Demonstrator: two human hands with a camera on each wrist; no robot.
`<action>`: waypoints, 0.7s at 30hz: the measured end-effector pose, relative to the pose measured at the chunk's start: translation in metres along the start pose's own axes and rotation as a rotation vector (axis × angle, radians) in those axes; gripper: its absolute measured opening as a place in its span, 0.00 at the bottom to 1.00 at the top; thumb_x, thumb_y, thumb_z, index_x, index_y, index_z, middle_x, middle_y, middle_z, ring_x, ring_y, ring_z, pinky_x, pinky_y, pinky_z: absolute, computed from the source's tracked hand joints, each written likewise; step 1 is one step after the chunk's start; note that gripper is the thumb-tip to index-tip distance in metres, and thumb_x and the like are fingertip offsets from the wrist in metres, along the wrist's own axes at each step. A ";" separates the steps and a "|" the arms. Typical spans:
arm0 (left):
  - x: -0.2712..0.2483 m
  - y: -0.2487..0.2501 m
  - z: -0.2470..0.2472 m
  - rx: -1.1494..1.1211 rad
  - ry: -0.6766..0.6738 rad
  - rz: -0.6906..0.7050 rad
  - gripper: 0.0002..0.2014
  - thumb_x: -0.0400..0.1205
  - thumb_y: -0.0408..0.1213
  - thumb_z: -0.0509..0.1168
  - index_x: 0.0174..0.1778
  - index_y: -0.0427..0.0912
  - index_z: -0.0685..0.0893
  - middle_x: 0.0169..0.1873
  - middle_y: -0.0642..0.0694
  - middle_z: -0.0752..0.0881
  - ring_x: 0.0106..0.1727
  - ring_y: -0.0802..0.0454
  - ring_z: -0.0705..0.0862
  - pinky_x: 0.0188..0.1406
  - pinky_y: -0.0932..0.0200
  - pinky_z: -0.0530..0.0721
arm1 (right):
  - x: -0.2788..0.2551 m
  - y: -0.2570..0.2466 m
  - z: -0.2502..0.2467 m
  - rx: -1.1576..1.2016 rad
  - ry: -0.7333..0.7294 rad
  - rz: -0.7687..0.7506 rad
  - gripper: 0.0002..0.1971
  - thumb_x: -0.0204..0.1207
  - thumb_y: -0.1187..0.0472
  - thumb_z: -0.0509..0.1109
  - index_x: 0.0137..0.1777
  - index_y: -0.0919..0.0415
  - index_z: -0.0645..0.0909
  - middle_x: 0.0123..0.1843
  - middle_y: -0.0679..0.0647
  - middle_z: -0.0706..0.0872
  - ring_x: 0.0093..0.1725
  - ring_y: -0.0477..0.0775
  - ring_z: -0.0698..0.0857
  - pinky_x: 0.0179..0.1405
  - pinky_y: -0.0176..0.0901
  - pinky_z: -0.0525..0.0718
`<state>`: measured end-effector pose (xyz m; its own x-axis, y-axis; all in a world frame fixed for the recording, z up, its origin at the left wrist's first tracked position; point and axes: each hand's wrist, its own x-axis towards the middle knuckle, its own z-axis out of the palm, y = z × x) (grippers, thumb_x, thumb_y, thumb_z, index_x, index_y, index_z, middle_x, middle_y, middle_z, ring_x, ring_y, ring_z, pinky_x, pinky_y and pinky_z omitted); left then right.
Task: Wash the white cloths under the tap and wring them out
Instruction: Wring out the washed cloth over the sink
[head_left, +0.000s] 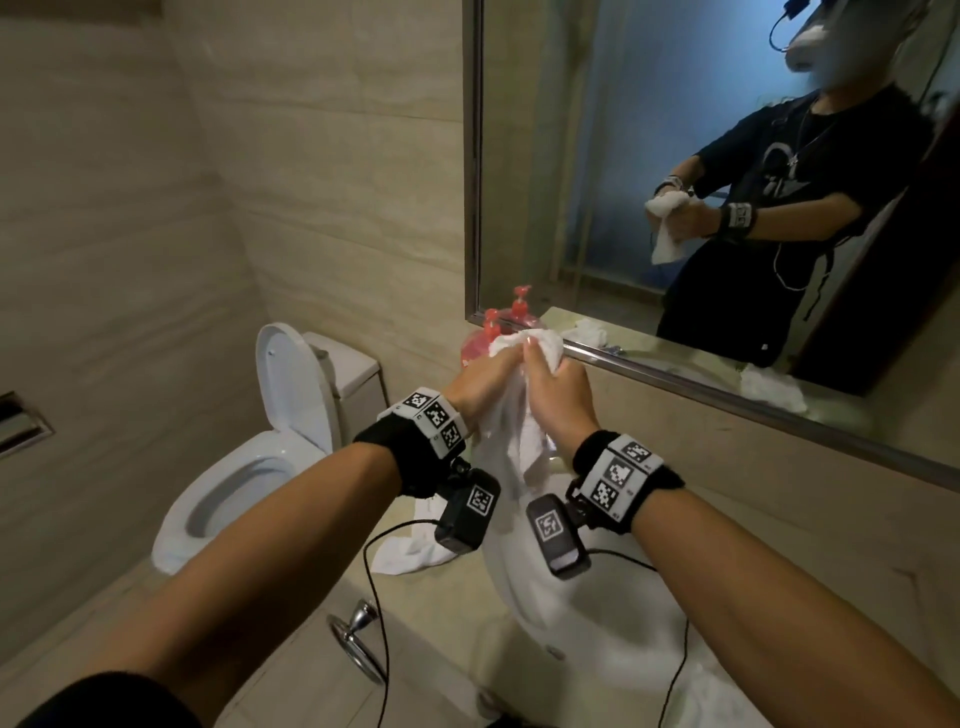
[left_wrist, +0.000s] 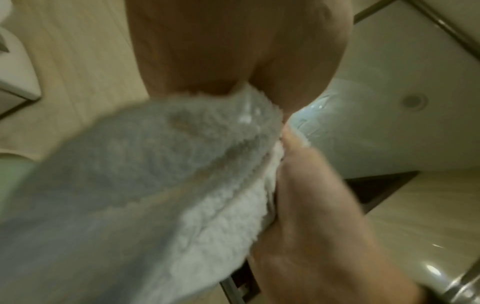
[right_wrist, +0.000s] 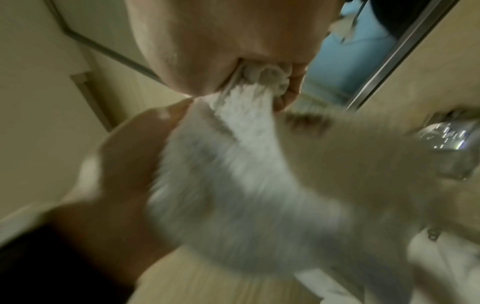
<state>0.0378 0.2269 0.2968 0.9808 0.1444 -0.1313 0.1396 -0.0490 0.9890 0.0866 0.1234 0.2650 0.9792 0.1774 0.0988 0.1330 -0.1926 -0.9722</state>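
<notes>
Both hands hold one white cloth (head_left: 511, 436) above the white sink (head_left: 550, 608). My left hand (head_left: 485, 371) grips its bunched top from the left, and my right hand (head_left: 553, 387) grips it from the right, thumb up. The rest of the cloth hangs down between my wrists. In the left wrist view the cloth (left_wrist: 155, 185) comes out of my left hand (left_wrist: 233, 51), with the right hand (left_wrist: 311, 205) beside it. In the right wrist view my right hand (right_wrist: 221, 41) clamps the cloth (right_wrist: 246, 164). The chrome tap (right_wrist: 446, 144) shows at the right edge.
A second white cloth (head_left: 410, 551) lies on the counter left of the sink, and another (head_left: 727, 696) lies at the front right. A red soap bottle (head_left: 480, 340) stands by the mirror (head_left: 675, 156). A toilet (head_left: 244, 467), lid up, is at the left. A towel ring (head_left: 358, 639) hangs below the counter.
</notes>
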 end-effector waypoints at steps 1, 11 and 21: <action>-0.003 -0.002 0.001 -0.001 -0.070 -0.016 0.20 0.85 0.52 0.59 0.60 0.40 0.83 0.51 0.37 0.89 0.52 0.38 0.88 0.60 0.41 0.85 | 0.004 0.000 -0.007 -0.004 -0.022 0.023 0.24 0.85 0.37 0.63 0.46 0.57 0.87 0.35 0.50 0.90 0.36 0.50 0.89 0.33 0.44 0.85; -0.003 -0.018 -0.058 1.387 -0.033 0.083 0.15 0.75 0.39 0.72 0.53 0.35 0.81 0.48 0.39 0.87 0.47 0.41 0.85 0.38 0.59 0.75 | 0.017 0.002 -0.063 -0.700 -0.568 -0.345 0.33 0.61 0.44 0.88 0.64 0.54 0.84 0.55 0.48 0.91 0.52 0.49 0.88 0.54 0.44 0.87; 0.000 -0.031 -0.081 0.754 0.050 0.060 0.16 0.81 0.53 0.69 0.48 0.43 0.88 0.45 0.43 0.90 0.42 0.48 0.88 0.41 0.58 0.85 | 0.039 0.042 -0.079 -0.499 -0.487 -0.050 0.11 0.74 0.52 0.78 0.49 0.58 0.90 0.35 0.51 0.93 0.31 0.46 0.88 0.27 0.34 0.80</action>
<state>0.0219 0.3089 0.2716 0.9847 0.1643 -0.0574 0.1593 -0.7178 0.6778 0.1427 0.0461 0.2452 0.8055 0.5873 -0.0791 0.3447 -0.5730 -0.7435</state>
